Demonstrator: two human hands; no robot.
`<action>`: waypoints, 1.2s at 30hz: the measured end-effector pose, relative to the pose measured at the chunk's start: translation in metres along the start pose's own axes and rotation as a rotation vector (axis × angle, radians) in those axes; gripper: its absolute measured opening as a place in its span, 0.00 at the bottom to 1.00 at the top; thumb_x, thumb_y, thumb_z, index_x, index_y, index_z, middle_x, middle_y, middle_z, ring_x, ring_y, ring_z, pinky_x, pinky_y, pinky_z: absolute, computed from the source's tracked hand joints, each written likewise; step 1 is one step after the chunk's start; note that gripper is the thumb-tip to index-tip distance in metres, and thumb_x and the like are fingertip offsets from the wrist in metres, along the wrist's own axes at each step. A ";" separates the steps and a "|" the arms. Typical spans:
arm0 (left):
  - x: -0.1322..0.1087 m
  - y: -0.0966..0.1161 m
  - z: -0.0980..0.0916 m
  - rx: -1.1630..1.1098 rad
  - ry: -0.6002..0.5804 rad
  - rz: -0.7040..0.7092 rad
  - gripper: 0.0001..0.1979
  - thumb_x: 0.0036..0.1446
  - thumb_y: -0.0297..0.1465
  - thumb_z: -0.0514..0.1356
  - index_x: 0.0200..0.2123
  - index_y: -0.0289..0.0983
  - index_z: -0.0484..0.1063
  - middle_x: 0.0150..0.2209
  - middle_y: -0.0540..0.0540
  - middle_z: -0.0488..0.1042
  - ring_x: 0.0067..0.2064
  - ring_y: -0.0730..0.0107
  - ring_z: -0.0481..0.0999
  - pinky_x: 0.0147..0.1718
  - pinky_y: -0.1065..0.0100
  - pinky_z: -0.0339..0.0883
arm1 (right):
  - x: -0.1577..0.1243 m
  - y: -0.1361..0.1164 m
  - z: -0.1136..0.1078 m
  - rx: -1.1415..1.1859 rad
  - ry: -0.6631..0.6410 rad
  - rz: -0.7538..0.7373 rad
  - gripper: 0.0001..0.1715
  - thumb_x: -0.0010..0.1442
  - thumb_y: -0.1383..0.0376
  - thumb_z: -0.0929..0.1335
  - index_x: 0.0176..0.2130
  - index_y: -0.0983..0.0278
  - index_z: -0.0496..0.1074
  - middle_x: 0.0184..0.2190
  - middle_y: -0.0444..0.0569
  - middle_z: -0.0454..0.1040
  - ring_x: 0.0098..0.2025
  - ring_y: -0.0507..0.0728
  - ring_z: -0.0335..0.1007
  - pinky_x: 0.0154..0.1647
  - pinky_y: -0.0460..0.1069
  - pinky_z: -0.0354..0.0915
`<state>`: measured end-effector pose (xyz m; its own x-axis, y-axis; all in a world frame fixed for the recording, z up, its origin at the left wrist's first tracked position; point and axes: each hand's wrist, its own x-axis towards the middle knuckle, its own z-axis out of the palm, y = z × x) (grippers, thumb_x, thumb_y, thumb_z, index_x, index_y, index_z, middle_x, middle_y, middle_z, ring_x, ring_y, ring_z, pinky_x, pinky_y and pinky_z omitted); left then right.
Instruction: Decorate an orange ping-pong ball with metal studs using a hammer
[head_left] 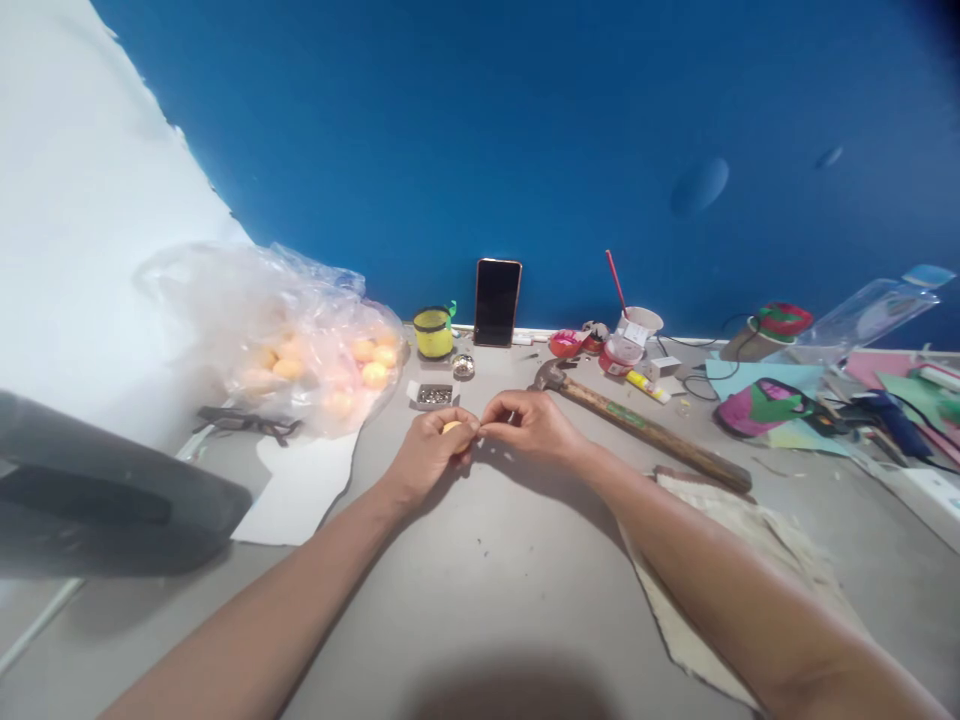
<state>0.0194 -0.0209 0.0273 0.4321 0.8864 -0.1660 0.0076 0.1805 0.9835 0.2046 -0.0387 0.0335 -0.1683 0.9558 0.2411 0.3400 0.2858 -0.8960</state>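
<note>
In the middle of the table my left hand (435,448) is closed round a small orange ball (451,427), most of it hidden by the fingers. My right hand (529,425) meets it there, thumb and forefinger pinched together at the ball's right side. What lies in that pinch is too small to name. Just beyond the left hand is a small open box (435,396) of tiny shiny metal pieces. Behind it sits a silver ball (463,367) with a studded-looking surface. A claw hammer (645,425) with a worn wooden handle lies beyond the right hand.
Clear plastic bags (300,310) with several orange balls stand at the left, near black eyeglasses (251,422) and white paper (300,490). A phone (497,302) leans on the blue wall beside a yellow container (433,335). Cloth (750,560) lies under the right forearm; clutter fills the right.
</note>
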 end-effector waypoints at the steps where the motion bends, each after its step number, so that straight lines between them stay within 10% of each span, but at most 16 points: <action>1: 0.000 -0.001 0.000 -0.030 -0.011 0.008 0.12 0.52 0.38 0.66 0.26 0.36 0.71 0.18 0.52 0.67 0.20 0.75 0.64 0.22 0.71 0.60 | 0.000 -0.001 0.000 0.021 0.006 0.021 0.07 0.55 0.63 0.74 0.28 0.64 0.77 0.25 0.44 0.77 0.27 0.50 0.67 0.29 0.45 0.62; 13: -0.004 0.000 -0.001 -0.504 -0.094 -0.017 0.13 0.49 0.28 0.67 0.39 0.37 0.70 0.27 0.50 0.73 0.27 0.71 0.73 0.27 0.71 0.68 | 0.004 0.008 -0.005 0.270 0.052 0.230 0.11 0.48 0.60 0.77 0.30 0.64 0.78 0.22 0.43 0.74 0.22 0.49 0.63 0.22 0.45 0.59; 23: 0.000 -0.005 -0.002 -0.558 -0.075 -0.003 0.18 0.58 0.39 0.68 0.46 0.32 0.76 0.33 0.44 0.76 0.26 0.73 0.71 0.24 0.72 0.65 | 0.007 0.020 -0.010 0.539 0.041 0.285 0.21 0.45 0.53 0.81 0.33 0.64 0.79 0.29 0.47 0.79 0.24 0.49 0.64 0.22 0.45 0.60; 36: -0.003 -0.008 0.000 -0.146 0.046 0.097 0.27 0.48 0.37 0.75 0.51 0.37 0.76 0.34 0.51 0.72 0.31 0.74 0.70 0.30 0.70 0.67 | 0.008 0.018 -0.015 0.682 0.009 0.373 0.23 0.41 0.57 0.84 0.32 0.64 0.78 0.28 0.45 0.78 0.24 0.47 0.64 0.23 0.43 0.60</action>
<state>0.0181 -0.0249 0.0199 0.3824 0.9208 -0.0773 -0.1644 0.1501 0.9749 0.2234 -0.0247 0.0247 -0.1465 0.9818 -0.1206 -0.2724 -0.1573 -0.9493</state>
